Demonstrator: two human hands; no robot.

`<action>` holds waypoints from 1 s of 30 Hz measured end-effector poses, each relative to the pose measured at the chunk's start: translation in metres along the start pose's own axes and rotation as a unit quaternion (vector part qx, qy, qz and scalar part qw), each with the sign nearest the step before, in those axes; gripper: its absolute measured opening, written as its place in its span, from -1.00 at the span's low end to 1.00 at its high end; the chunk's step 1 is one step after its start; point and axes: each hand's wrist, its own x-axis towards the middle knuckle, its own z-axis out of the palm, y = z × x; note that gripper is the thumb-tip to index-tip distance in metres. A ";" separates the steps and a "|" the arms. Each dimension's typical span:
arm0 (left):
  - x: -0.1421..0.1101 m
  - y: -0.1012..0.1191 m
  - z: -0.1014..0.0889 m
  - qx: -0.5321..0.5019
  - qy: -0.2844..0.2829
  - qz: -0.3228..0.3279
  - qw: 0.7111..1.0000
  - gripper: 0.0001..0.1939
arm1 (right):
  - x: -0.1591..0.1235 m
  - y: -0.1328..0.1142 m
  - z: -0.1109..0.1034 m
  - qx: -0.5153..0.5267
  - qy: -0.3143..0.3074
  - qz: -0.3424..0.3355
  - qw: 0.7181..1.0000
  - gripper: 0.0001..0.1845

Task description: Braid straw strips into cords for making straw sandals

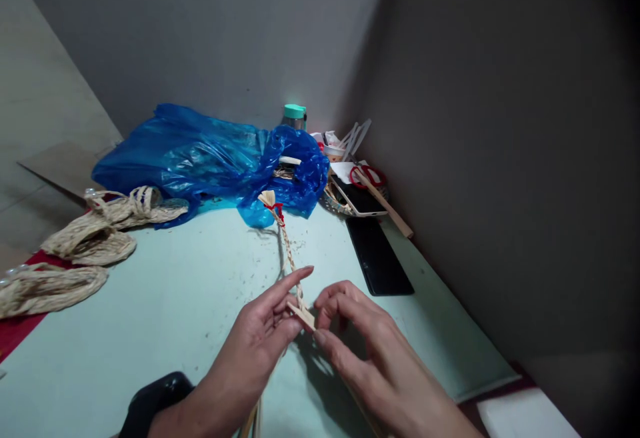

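Note:
A pale straw braid [289,251], tied with red string at its far end, runs from near the blue bag toward me. My left hand [267,321] is closed on the near end of the braid, its index finger stretched along it. My right hand [357,331] pinches a flat straw strand [303,317] at the braid's working end, thumb and fingers close together. More loose strands hang below, partly hidden by the hands. A black band [155,401] sits on my left wrist.
A blue plastic bag [200,151] lies at the back. Woven straw slippers [90,238] rest at the left. A black phone [379,256], red-handled scissors [380,175], a wooden stick [395,215] and a green-lidded bottle [294,116] stand or lie toward the right and back, near the wall.

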 end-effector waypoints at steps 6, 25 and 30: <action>0.001 -0.004 0.005 -0.088 0.011 -0.025 0.996 -0.20 | 0.000 0.007 0.007 -0.037 -0.011 0.000 0.999 -0.89; 0.005 0.000 -0.003 0.010 -0.011 -0.107 0.994 -0.74 | -0.005 0.005 0.003 -0.084 -0.048 0.024 0.995 -0.79; 0.007 0.008 -0.002 0.015 -0.012 -0.126 0.992 -0.89 | -0.003 0.008 0.003 -0.101 -0.046 0.034 0.993 -0.81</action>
